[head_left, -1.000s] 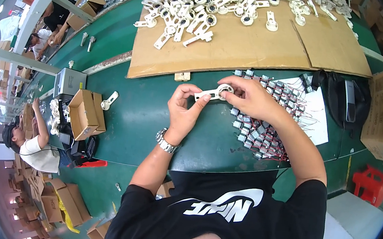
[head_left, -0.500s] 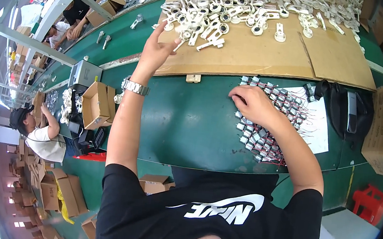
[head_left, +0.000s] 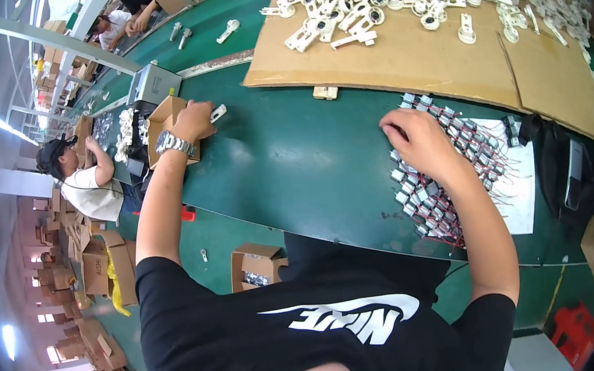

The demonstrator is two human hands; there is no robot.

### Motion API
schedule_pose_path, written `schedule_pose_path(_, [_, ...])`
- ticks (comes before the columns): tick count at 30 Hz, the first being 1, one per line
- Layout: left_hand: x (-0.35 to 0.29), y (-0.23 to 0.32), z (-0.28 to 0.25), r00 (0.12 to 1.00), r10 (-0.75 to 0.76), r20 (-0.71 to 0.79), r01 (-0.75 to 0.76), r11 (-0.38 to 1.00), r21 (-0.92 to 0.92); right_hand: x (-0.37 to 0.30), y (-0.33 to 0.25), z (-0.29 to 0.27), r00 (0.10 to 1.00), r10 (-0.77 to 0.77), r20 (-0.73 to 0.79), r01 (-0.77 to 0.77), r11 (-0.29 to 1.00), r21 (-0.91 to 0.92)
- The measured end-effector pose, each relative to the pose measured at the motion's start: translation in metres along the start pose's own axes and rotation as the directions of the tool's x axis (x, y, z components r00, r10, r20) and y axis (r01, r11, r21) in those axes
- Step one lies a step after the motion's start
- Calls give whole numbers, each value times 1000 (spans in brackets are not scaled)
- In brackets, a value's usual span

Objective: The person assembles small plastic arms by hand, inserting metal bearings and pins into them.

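My left hand (head_left: pixel 196 123) is beside a small open cardboard box (head_left: pixel 159 124) on the left of the green table. Its fingers are closed on a white plastic part (head_left: pixel 219 113), whose slotted end sticks out to the right. My right hand (head_left: pixel 423 143) rests at the left edge of a spread of small silver motors (head_left: pixel 422 195) with red and black wires. Its fingers are curled in; whether they hold anything is hidden. Beyond my hands, a heap of white handle-shaped plastic parts (head_left: pixel 363 8), several with dark round centres, lies on a flat cardboard sheet (head_left: pixel 429 72).
White paper (head_left: pixel 522 191) lies under the wires. A black bag (head_left: pixel 553 169) is at the right. A grey metal box (head_left: pixel 155 85) stands behind the small carton. Loose parts (head_left: pixel 228 31) lie on the far green bench. A co-worker (head_left: pixel 90 179) sits at the left.
My left hand has come back from the heap, toward me and leftward to the small carton, with a white plastic part in it. My right hand keeps its place by the motors. The view has shifted slightly.
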State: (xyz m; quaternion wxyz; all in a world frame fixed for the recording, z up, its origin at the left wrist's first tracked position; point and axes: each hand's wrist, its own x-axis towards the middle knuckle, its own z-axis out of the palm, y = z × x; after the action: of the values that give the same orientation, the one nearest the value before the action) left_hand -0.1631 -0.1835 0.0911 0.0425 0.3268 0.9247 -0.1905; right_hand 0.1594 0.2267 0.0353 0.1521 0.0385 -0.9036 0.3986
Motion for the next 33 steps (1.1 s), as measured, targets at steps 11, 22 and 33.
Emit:
schedule_pose_path(11, [-11, 87, -45, 937, -145, -319, -75, 805, -588, -4, -6, -19, 989, 24, 147, -12, 997, -79])
schedule_pose_path(22, [4, 227, -40, 995, 30, -91, -61, -531, -845, -9, -35, -14, 940, 140, 311, -26, 939, -344])
schedule_pose_path(33, [20, 256, -7, 994, -27, -107, -104, -562, -821, -7, -28, -14, 978, 66, 197, -62, 998, -29])
